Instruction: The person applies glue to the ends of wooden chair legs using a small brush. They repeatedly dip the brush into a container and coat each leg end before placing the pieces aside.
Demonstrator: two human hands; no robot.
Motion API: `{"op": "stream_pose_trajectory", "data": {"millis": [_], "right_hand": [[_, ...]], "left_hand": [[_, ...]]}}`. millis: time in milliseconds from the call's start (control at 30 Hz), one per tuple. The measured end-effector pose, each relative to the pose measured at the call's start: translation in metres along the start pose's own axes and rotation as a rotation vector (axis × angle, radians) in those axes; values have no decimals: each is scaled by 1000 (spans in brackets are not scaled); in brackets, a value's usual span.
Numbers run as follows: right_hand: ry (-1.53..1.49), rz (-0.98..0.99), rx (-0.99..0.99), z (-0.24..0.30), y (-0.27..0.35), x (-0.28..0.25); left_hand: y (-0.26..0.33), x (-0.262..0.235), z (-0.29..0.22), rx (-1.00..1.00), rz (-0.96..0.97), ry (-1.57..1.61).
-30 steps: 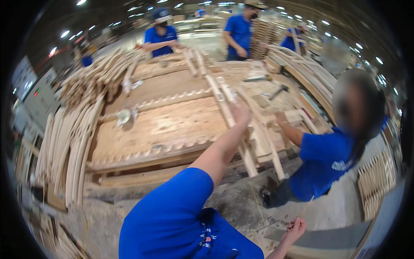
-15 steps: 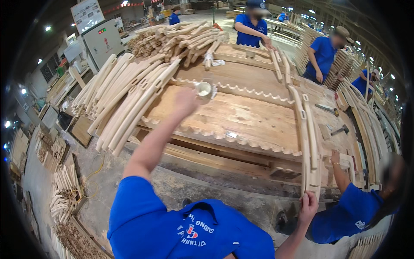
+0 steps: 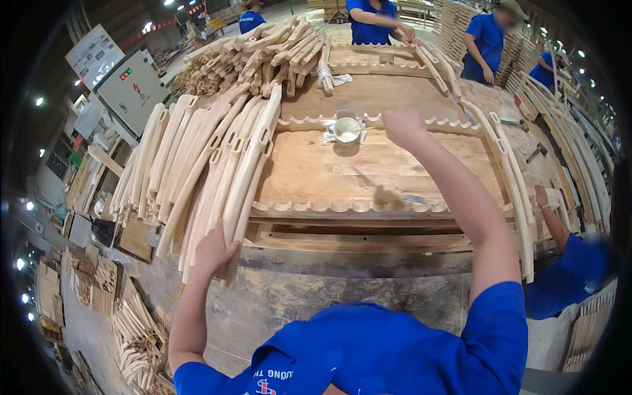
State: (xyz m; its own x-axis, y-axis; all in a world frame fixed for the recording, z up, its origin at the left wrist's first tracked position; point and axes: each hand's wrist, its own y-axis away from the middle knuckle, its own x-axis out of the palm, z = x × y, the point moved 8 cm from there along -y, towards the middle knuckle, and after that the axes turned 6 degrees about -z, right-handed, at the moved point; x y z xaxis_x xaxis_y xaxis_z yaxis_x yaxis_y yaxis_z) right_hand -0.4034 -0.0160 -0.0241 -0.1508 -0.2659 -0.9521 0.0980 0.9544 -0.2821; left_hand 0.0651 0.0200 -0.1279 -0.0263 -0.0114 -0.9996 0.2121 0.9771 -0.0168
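At the left stack, my left hand (image 3: 214, 252) is closed around the lower end of a curved wooden piece (image 3: 238, 181) with a slot near its top. My right hand (image 3: 403, 128) is closed on a thin stick (image 3: 370, 129) above the workbench. The stick's other end reaches into a small cup (image 3: 347, 131) of whitish paste, standing on a white cloth (image 3: 328, 136). Scalloped wooden strips (image 3: 395, 207) run along the bench's near edge and behind the cup. A flat metal piece (image 3: 416, 199) lies by the near strip.
A big pile of wooden parts (image 3: 263, 56) covers the far left of the bench (image 3: 316, 174). Slotted curved pieces (image 3: 510, 174) lie along its right side, near a hammer (image 3: 536, 153). Co-workers in blue stand behind, and one (image 3: 569, 270) is close on my right.
My left hand has left the cup and now grips a piece in the left stack. My right hand has let go of the right-hand pieces and come over beside the cup. The view has shifted.
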Motion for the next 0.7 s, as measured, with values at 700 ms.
{"op": "stream_pose_trajectory", "data": {"millis": [700], "right_hand": [[-286, 48, 348, 18, -18, 103]], "left_hand": [[23, -26, -21, 78, -78, 808]]}}
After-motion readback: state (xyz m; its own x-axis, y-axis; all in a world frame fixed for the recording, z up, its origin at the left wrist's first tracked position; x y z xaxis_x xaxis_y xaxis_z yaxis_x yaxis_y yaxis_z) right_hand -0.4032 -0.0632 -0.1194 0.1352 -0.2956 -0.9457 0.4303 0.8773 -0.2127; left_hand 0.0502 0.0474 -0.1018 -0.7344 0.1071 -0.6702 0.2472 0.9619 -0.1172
